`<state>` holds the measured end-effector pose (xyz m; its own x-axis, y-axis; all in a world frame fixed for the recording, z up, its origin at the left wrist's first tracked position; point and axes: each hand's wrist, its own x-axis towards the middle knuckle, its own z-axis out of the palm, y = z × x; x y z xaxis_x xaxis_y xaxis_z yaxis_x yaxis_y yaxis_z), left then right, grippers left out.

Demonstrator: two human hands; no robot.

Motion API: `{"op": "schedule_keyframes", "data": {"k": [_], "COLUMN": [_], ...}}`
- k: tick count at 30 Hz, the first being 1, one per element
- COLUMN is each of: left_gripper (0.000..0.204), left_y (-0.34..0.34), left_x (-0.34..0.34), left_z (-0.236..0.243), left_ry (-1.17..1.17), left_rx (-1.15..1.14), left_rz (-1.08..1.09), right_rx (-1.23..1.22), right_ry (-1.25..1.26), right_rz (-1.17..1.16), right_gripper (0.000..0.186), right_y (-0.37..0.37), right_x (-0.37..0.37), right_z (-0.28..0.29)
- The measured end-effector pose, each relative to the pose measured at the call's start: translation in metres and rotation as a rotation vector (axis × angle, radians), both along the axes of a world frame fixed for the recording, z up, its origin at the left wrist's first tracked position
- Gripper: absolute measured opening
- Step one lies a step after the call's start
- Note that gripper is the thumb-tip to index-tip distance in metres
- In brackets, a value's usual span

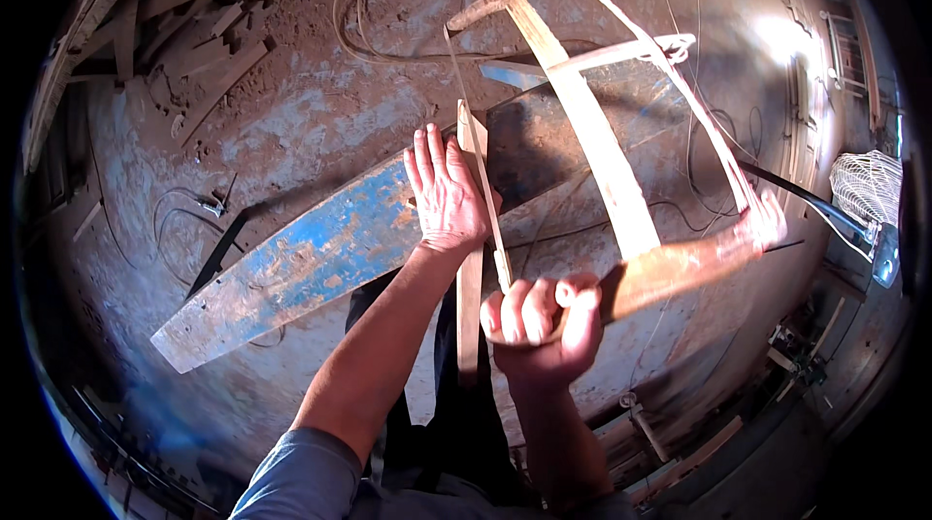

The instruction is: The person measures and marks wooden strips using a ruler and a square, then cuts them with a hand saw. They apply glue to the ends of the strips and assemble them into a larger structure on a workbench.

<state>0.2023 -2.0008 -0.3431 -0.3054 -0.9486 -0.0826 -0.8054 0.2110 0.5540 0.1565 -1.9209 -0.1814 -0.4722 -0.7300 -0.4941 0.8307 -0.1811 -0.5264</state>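
Table: a long, narrow, worn blue table (320,243) slants across the floor (282,122), its paint scuffed through in patches.
Wooden strip: a slim wooden strip (469,316) lies across the middle of the table, with its near end sticking out past the table's near edge toward the person.
Left hand: the left hand (449,198) lies palm down on the strip and the table beside it, fingers straight and pointing to the table's far edge; part of the thumb side is hidden.
Frame saw: a wooden frame saw (594,136) stretches over the right half of the table, tilted.
Blade: the thin blade (485,180) passes just right of the left hand, over the strip; whether it has bitten into the wood cannot be told.
Right hand: the right hand (546,326), on the near side of the table, is wrapped tightly around the lower end of the saw's brown handle bar (670,277).
Cable: a loose cable (354,30) loops on the floor beyond the table's far edge.
Scrap wood: scrap wood (209,44) lies heaped beyond the table, to its far left.
Wire-caged fan: a wire-caged fan (867,192) stands well right of the table.
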Motion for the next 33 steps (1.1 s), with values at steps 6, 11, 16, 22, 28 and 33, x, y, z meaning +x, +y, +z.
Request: {"op": "schedule_keyframes", "data": {"k": [6, 11, 16, 22, 28, 33], "left_gripper": [0.087, 0.086, 0.085, 0.087, 0.085, 0.085], "left_y": [-0.002, 0.001, 0.0, 0.001, 0.0, 0.001], "left_x": [-0.002, -0.001, 0.0, -0.001, 0.0, 0.001], "left_z": [0.003, -0.002, 0.0, -0.004, -0.001, -0.003], "left_ry": [-0.003, -0.012, -0.045, -0.017, -0.036, -0.007], "left_rx": [0.008, -0.016, 0.008, -0.02, -0.001, -0.02], "left_rz": [-0.006, -0.002, -0.003, -0.002, -0.002, -0.01], "right_rx": [-0.026, -0.005, -0.107, -0.009, -0.066, 0.015], "right_ry": [0.094, 0.113, 0.159, 0.01, 0.088, 0.064], "right_rz": [0.078, 0.102, 0.135, 0.019, 0.062, 0.1], "right_gripper": [0.033, 0.031, 0.03, 0.033, 0.034, 0.035], "right_y": [0.017, 0.003, 0.038, -0.01, 0.038, 0.003], "right_x": [0.001, -0.001, 0.002, -0.002, 0.004, -0.004], "right_z": [0.014, -0.017, 0.023, -0.022, 0.014, -0.019]}}
